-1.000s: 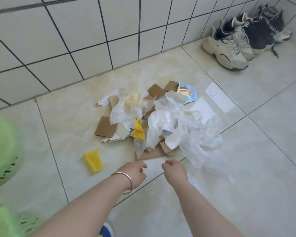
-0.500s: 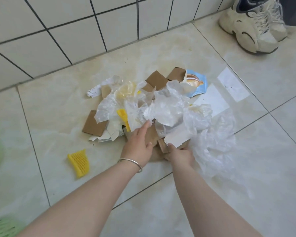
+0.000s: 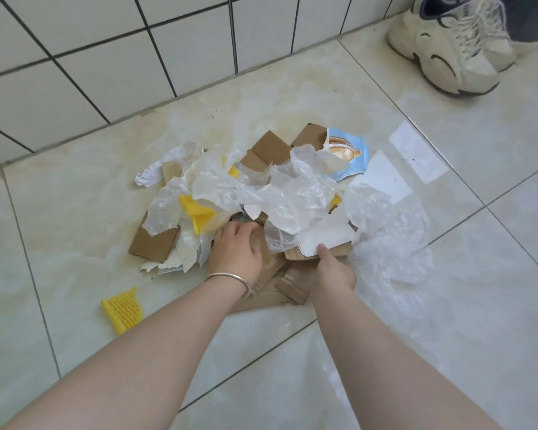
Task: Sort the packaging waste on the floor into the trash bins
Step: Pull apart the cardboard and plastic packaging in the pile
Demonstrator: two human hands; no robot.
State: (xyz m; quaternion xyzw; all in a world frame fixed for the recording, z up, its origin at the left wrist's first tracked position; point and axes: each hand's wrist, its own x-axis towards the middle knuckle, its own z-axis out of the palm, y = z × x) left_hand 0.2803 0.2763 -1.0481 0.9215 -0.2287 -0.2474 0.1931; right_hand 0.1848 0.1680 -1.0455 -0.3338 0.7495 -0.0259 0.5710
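Note:
A heap of packaging waste lies on the tiled floor: crumpled clear plastic film [image 3: 292,193], brown cardboard pieces [image 3: 153,243], torn white paper, a yellow plastic mesh piece [image 3: 196,212] and a blue printed wrapper [image 3: 348,153]. My left hand [image 3: 236,252] reaches into the front of the heap, fingers curled under the waste on a crumpled brown paper piece [image 3: 274,271]. My right hand [image 3: 333,268] pinches a white card piece [image 3: 326,240] and the cardboard under it at the heap's front right. No trash bin is in view.
A second yellow mesh piece [image 3: 121,308] lies alone on the floor to the left. A loose sheet of clear film [image 3: 392,243] spreads to the right. A beige sneaker [image 3: 448,48] stands at the back right. The tiled wall [image 3: 106,57] runs behind the heap.
Both hands moved forward from above the bare floor into the front of the heap and closed on pieces there. The view moved closer, and the green bin left the frame.

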